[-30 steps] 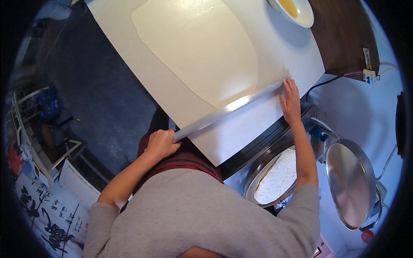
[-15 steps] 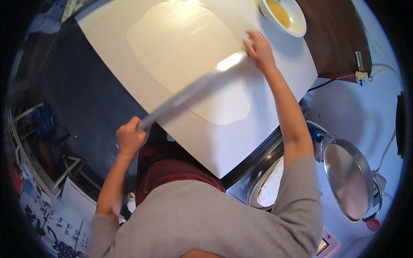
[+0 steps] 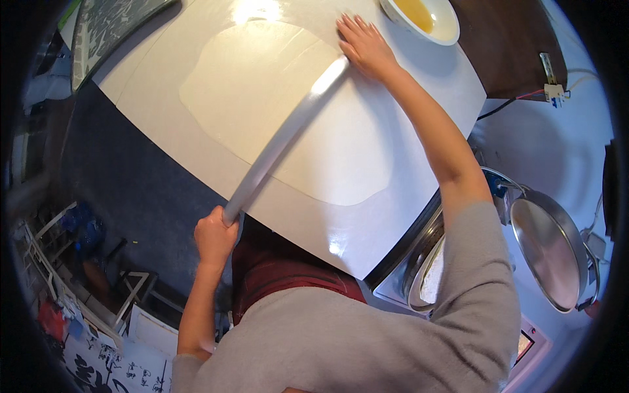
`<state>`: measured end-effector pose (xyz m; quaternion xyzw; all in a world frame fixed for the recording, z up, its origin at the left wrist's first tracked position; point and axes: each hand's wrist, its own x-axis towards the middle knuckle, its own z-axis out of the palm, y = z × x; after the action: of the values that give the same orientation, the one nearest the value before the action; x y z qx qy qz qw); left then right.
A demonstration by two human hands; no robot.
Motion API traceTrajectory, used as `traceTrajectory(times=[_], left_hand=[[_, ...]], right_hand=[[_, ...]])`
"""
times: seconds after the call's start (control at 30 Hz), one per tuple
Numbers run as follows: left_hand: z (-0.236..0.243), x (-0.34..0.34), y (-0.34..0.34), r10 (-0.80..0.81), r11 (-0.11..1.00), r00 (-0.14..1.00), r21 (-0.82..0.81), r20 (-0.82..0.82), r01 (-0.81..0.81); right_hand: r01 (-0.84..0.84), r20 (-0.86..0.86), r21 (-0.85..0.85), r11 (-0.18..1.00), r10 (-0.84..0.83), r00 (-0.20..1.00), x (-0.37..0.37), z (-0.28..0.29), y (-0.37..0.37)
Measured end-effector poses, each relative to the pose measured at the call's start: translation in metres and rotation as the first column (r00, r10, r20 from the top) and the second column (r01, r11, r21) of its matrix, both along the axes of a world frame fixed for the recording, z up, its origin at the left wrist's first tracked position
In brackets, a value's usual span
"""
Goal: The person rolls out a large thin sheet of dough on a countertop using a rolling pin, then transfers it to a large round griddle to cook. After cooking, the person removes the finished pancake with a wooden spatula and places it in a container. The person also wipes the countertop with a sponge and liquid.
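On the white board we see a thin, pale sheet of dough spread flat, with a long pale rolling pin lying diagonally across it. Our left hand is closed around the pin's near end, off the board's lower edge. Our right hand lies open, palm down, fingers spread, pressing on the pin's far end. Just beyond that hand sits a white bowl of yellow liquid. Lower right, off the board, a round metal pan stands open beside a second round pan.
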<state>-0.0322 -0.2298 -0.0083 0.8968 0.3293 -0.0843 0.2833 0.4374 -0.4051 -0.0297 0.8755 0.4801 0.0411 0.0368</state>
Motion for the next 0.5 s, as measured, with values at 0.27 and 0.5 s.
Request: traceTrajectory(times=[0.27,0.5], left_hand=[[0.003,0.004,-0.007,-0.048,0.998,0.998,0.029,-0.037,0.049],[0.008,0.001,-0.018,-0.118,0.989,0.988,0.072,-0.103,0.125]], right_hand=[[-0.005,0.015,0.187,0.982,0.002,1.000,0.025,-0.022,0.053],[0.073,-0.038,0.024,0.997,-0.072,0.997,-0.002,-0.026,-0.024]])
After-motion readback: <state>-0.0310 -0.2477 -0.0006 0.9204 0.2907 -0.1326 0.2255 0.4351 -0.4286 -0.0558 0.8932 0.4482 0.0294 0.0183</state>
